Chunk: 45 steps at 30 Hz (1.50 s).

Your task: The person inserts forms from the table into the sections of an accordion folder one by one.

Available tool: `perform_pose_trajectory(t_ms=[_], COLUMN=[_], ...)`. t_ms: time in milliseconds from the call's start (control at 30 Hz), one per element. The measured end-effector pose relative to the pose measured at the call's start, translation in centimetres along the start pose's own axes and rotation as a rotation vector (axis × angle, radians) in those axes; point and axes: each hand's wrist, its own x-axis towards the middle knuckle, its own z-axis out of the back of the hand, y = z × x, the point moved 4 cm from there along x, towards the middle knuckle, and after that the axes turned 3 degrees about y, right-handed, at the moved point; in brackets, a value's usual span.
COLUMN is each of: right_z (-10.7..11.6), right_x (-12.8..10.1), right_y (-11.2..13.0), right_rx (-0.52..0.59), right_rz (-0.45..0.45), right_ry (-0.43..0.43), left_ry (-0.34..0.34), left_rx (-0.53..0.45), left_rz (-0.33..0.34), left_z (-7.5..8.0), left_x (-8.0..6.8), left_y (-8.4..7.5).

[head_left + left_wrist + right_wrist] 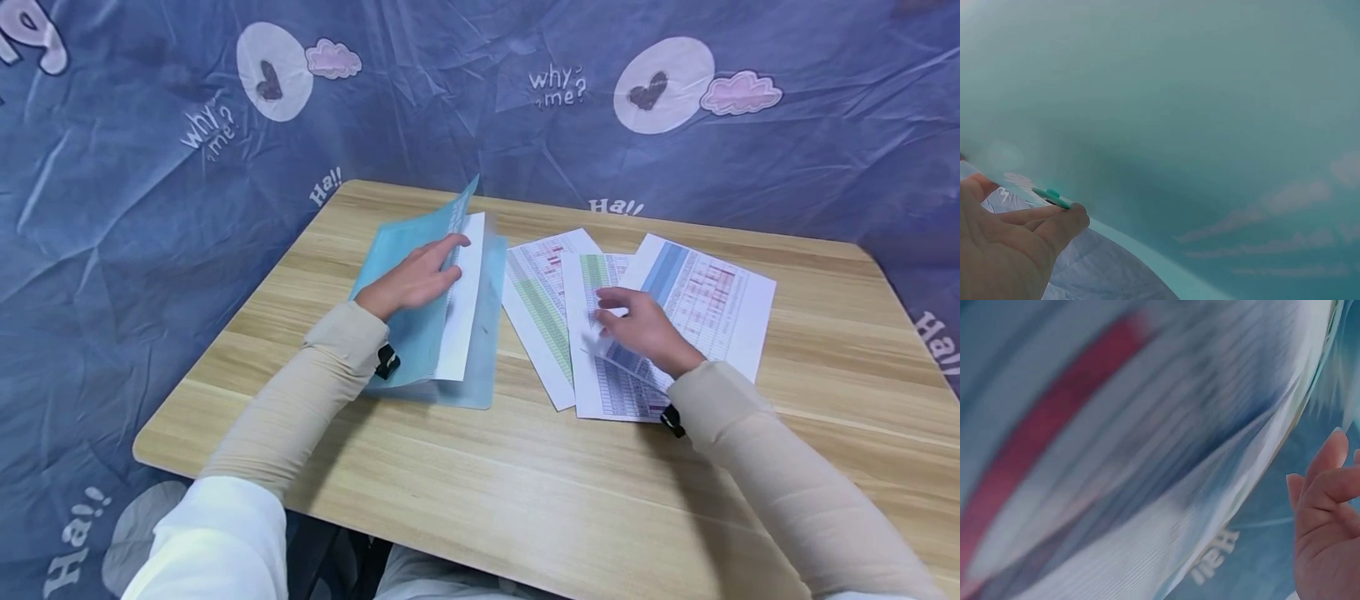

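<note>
A light blue plastic document folder (408, 242) lies on the left of the table with its cover partly lifted and white paper (461, 325) inside. My left hand (420, 275) reaches over the cover, fingers extended at its raised edge. In the left wrist view, those fingers touch the cover's edge beside a small green snap button (1051, 198). On the right, my right hand (648, 329) hovers over printed sheets, thumb and fingers apart and nothing between them. Under it are a sheet with blue columns (708, 308) and a green-striped sheet (588, 367); both overlap.
Another printed sheet (543, 312) with green and red cells lies slanted between the folder and the other papers. The wooden table (465, 483) has its front edge close to the person's lap. A blue patterned cloth (450, 100) hangs behind the table and at its left.
</note>
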Motion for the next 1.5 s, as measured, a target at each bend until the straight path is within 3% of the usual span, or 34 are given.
perform_pose_trajectory(t_ms=[367, 1033, 1267, 1500], right_z=[3.6, 7.3, 8.7, 10.0], right_x=[-2.4, -4.3, -5.3, -6.2], right_y=[-3.9, -9.3, -10.8, -12.2], right_rx=[-0.059, -0.208, -0.314, -0.391], right_rz=[-0.061, -0.125, -0.214, -0.398], right_ry=[-0.051, -0.095, -0.11, -0.13], left_ry=[-0.007, -0.012, -0.013, -0.006], left_rx=[0.002, 0.007, 0.003, 0.001], left_rz=[-0.004, 0.007, 0.007, 0.014], left_z=[0.4, 0.7, 0.7, 0.7], left_x=[-0.1, -0.3, -0.3, -0.5], left_y=[0.0, 0.2, 0.3, 0.2])
